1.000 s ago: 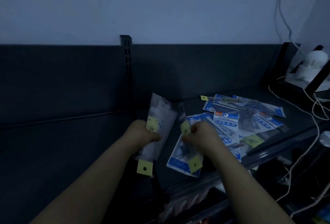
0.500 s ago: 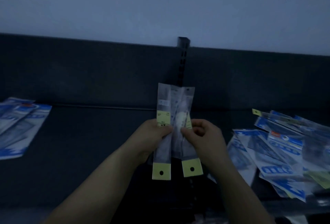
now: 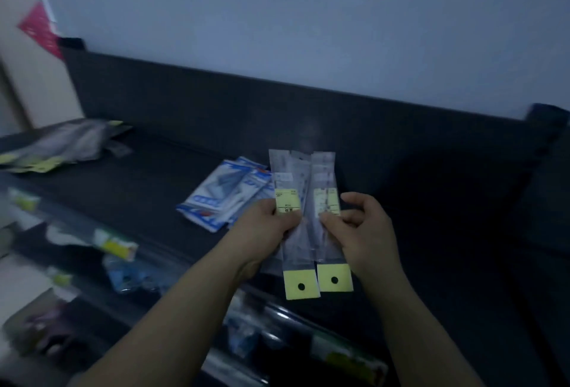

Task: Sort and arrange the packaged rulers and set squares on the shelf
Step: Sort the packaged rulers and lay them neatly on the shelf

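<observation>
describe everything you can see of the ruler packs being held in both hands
The ruler packs are several long, narrow sleeves of clear, glossy plastic, fanned side by side. Two show a yellow header card with a round hang hole at the lower end and a yellow label midway up. They stand roughly upright, headers down, above the dark shelf. The left hand pinches them at the left label, the right hand at the right one.

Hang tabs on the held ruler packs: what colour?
Pale yellow hang tabs on the ruler packs, each with a dark hole; head view shows it best.
</observation>
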Motion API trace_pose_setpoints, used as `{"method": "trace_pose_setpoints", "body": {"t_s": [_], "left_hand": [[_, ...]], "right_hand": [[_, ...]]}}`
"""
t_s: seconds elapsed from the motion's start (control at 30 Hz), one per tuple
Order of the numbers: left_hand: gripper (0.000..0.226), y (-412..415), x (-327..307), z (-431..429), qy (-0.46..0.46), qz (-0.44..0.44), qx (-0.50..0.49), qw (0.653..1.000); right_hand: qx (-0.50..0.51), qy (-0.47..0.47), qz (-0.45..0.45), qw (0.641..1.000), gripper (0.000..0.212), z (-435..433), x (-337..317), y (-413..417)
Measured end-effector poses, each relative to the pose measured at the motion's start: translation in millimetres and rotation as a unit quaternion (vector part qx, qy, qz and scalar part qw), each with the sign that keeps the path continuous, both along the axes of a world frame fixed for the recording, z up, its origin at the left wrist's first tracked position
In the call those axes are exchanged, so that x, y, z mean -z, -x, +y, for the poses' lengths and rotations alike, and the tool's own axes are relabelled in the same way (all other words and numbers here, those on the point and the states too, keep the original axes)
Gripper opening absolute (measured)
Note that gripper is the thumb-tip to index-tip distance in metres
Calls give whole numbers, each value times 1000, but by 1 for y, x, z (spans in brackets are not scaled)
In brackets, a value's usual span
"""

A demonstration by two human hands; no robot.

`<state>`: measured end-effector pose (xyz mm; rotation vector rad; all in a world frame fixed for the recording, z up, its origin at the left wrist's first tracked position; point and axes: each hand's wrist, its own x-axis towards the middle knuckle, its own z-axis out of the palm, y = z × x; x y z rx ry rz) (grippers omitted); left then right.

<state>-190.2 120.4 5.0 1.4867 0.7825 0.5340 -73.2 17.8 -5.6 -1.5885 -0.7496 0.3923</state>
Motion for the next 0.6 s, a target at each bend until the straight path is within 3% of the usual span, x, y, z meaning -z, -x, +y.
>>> {"method": "trace_pose_setpoints", "body": {"t_s": [0.3,0.5,0.6], "left_hand": [[44,150,-5,112,-51,30,-75,995],[30,224,-4,175,-57,58,-126,989],[36,246,1,205,-52,62,-150,985]], "right_hand": [[-90,-5,-28,996,24,134,4,128],[-137,1,-44,990,20,208,7,194],[-153,11,-50,987,19,245,9,213]]}}
